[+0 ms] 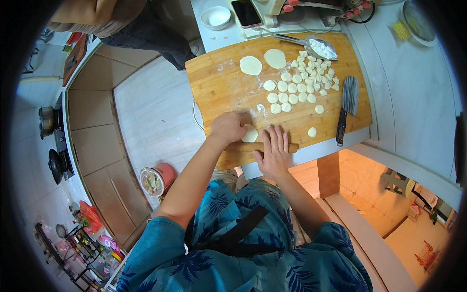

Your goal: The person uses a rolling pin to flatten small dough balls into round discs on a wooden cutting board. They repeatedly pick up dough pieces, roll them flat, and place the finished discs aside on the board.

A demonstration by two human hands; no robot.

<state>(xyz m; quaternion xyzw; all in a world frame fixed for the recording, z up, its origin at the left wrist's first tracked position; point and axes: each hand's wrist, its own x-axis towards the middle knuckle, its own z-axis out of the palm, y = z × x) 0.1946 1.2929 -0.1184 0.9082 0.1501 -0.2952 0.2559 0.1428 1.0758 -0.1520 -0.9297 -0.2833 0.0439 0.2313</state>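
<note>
My left hand (229, 127) pinches the edge of a flattened dough wrapper (250, 134) near the front of the wooden cutting board (219, 87). My right hand (274, 151) lies flat across a wooden rolling pin (242, 147), its fingers extended over the pin just below that wrapper. Two rolled wrappers (251, 65) rest toward the back of the board. Several pressed dough rounds (292, 88) sit in rough rows, with a heap of small uncut-round dough pieces (321, 69) beside them. One lone round (312, 132) is right of my right hand.
A cleaver (350, 96) lies along the board's right side. A metal scoop of flour (320, 47) rests at the back. Behind are a white bowl (215, 18) and a phone (246, 14). Another person (146, 33) stands at back left; a red bin (166, 174) is on the floor.
</note>
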